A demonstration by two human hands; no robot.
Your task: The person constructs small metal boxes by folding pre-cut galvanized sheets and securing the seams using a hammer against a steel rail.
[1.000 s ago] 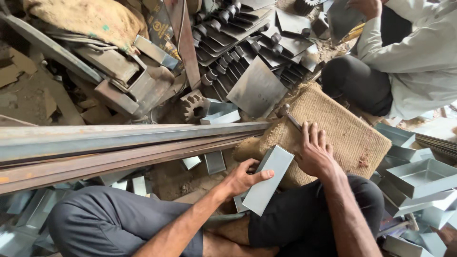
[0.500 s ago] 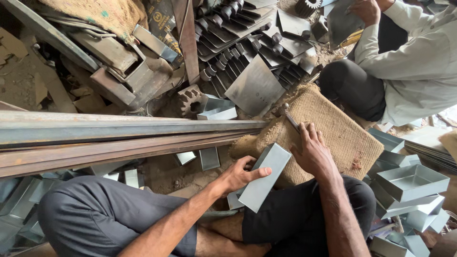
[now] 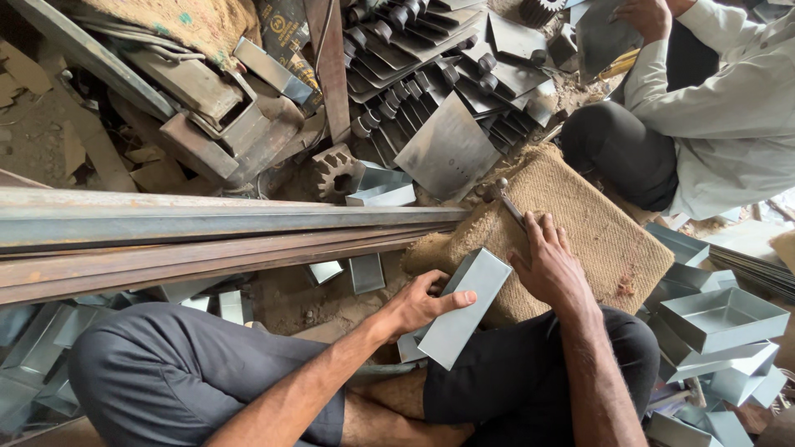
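Left hand (image 3: 422,302): fingers curled round the long edge of a folded grey sheet-metal piece (image 3: 465,305), thumb laid flat on its face; gripping.
Right hand (image 3: 551,266): closed over the handle of a hammer (image 3: 505,199), whose head lies on a burlap pad (image 3: 592,228).
Sheet-metal piece: one, tilted, over the lap, upper end touching the burlap pad.
Steel bars (image 3: 207,236): long, stacked, running left to right beside the left hand; exact count unclear.
Gear (image 3: 335,170): one, rusty, beyond the bars.
Metal trays (image 3: 716,314): several open boxes at right, nested, contents not visible.
Second person (image 3: 729,108): seated top right, one hand on a dark metal sheet (image 3: 603,37).
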